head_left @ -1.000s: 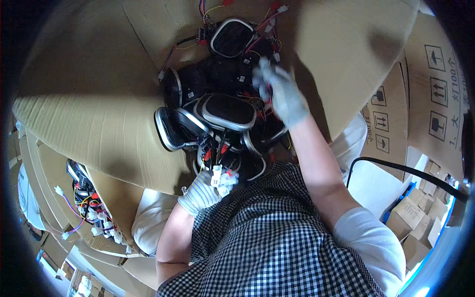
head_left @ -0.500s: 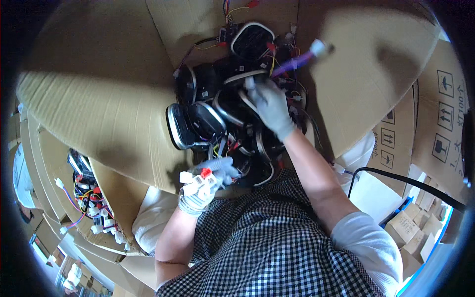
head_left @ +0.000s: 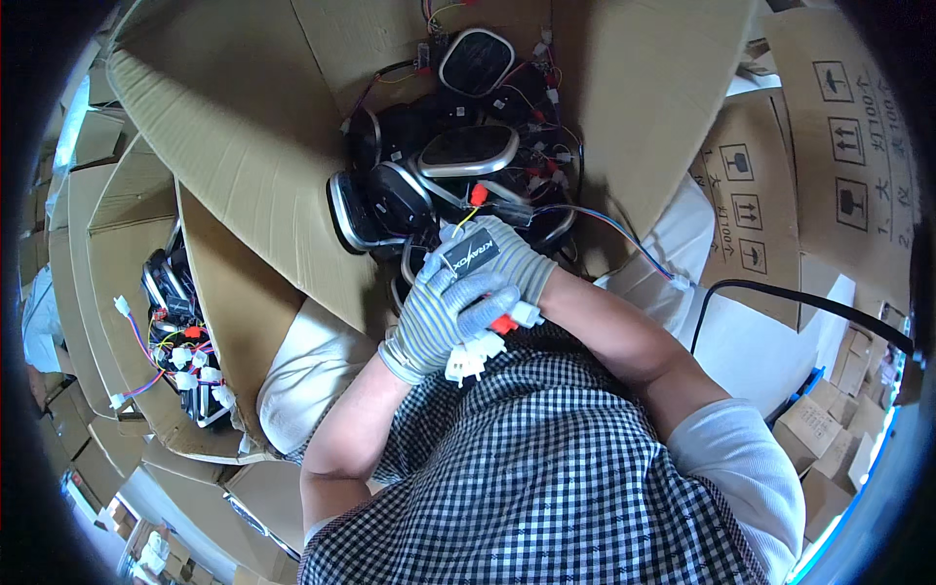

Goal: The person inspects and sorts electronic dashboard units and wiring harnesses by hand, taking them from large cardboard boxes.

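Observation:
My left hand, in a grey-striped glove, is closed around a bunch of white plug connectors, which stick out below its fingers beside a red one. Against it lies my gloved right hand, its fingers curled and partly hidden. Between the hands shows a small black rectangular piece with pale lettering. A yellow wire rises there to a red connector. From a dark part just above the right hand, a multicoloured cable runs right to a white plug.
In front stands an open cardboard box with several black, silver-rimmed units and loose wires. Another carton at left holds similar wired units. Marked cartons stand at right, near a black curved bar.
My right hand has drawn back from the units in the box and met my left hand. The left hand has turned over with its connectors. The multicoloured cable has swung down to the right.

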`<action>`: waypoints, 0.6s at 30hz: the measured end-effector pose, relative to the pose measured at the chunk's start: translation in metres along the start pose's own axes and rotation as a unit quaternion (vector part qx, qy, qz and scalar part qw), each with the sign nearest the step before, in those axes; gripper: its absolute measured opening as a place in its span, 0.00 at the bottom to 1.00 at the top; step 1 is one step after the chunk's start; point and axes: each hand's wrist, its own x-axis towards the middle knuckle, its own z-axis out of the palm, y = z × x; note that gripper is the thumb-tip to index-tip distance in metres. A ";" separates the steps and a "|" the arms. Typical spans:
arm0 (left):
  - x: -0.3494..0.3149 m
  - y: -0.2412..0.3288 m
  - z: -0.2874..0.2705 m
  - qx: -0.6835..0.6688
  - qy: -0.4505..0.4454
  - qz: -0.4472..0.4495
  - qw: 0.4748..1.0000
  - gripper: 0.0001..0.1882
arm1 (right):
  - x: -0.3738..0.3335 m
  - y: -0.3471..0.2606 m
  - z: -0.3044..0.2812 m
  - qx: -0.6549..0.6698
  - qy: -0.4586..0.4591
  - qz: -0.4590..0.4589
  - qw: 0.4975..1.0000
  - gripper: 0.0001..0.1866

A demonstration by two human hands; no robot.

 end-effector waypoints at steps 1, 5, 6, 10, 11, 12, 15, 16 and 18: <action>-0.003 -0.002 0.005 -0.021 -0.007 -0.007 1.000 0.19 | -0.003 0.021 -0.005 -0.292 0.042 -0.089 0.951 0.09; -0.033 0.006 0.000 -0.297 0.039 -0.283 0.911 0.15 | -0.034 -0.062 -0.007 -0.392 0.114 -0.027 0.913 0.08; -0.030 0.009 0.003 -0.444 0.114 -0.381 0.803 0.14 | -0.034 -0.051 -0.010 -0.207 0.158 -0.006 0.965 0.08; -0.021 0.004 -0.001 -0.694 0.203 -0.471 0.505 0.15 | -0.093 -0.110 -0.026 -0.128 0.207 0.105 0.964 0.12; -0.021 0.005 -0.001 -0.695 0.201 -0.470 0.505 0.15 | -0.098 -0.122 -0.029 0.054 0.198 0.094 0.974 0.14; -0.024 0.005 0.000 -0.594 0.143 -0.483 0.627 0.14 | -0.099 -0.132 -0.030 0.055 0.200 0.095 0.974 0.14; -0.032 -0.001 0.001 -0.358 0.039 -0.405 0.841 0.15 | -0.094 -0.146 -0.032 -0.155 0.144 0.043 0.976 0.13; -0.034 -0.003 0.003 -0.229 0.000 -0.313 0.922 0.16 | -0.093 -0.148 -0.031 -0.153 0.148 0.045 0.976 0.13; -0.030 -0.003 0.006 -0.232 0.030 -0.312 0.921 0.13 | -0.089 -0.153 -0.029 -0.496 0.126 0.012 0.859 0.13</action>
